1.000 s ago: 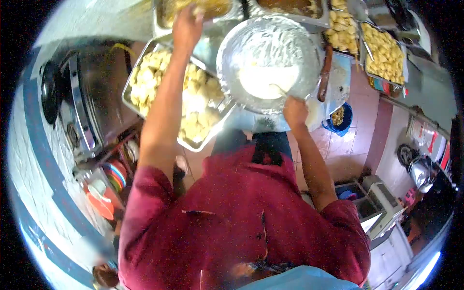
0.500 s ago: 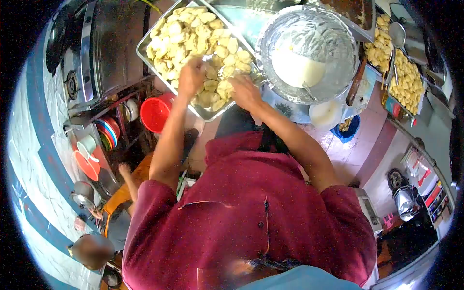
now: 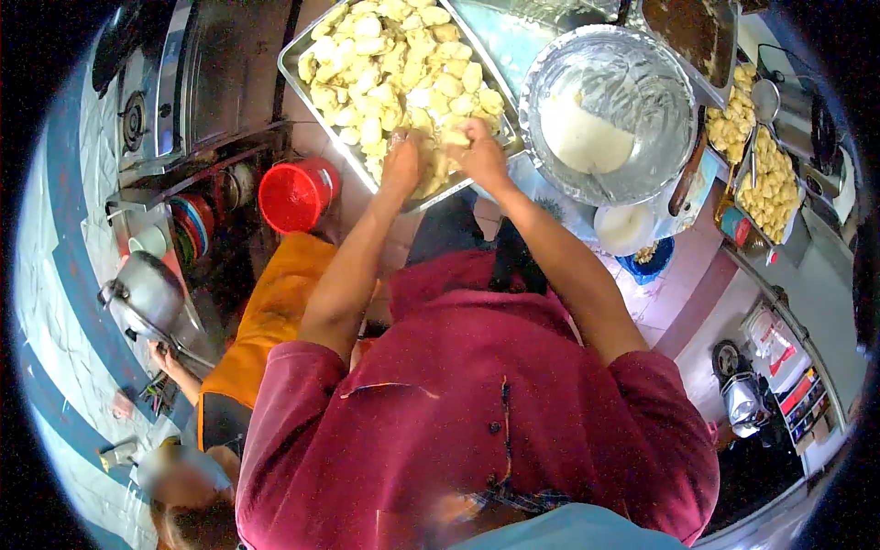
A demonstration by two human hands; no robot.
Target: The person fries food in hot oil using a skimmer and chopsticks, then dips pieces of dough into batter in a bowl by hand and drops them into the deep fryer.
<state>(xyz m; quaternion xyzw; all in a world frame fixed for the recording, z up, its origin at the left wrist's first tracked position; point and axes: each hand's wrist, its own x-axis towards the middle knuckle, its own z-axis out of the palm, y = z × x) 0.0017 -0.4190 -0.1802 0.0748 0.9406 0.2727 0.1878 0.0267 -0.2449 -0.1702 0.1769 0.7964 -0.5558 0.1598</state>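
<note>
A rectangular metal tray (image 3: 307,92) is heaped with pale yellow, flattish food pieces (image 3: 385,64); their exact kind is unclear. Over its near part, my left hand (image 3: 403,163) has its fingers curled down among the pieces, and whatever they grip is hidden. My right hand (image 3: 480,158) is just beside it, fingers bent around one pale yellow piece near the tray's right edge. To the right of the tray sits a large metal basin (image 3: 674,101) smeared with white, with thick pale batter (image 3: 582,133) pooled in it.
A red bucket (image 3: 298,195) stands left of the tray. Beneath the basin's near side is a round white container (image 3: 625,227), beside a blue bin (image 3: 649,263). More filled trays (image 3: 768,188) and a ladle (image 3: 766,101) are far right. A person in orange (image 3: 284,298) handles a pot (image 3: 147,291) at left.
Both my hands have come closer together over the tray's near part. The view has shifted slightly. The person at left has moved, and a large pot now shows near their hand.
</note>
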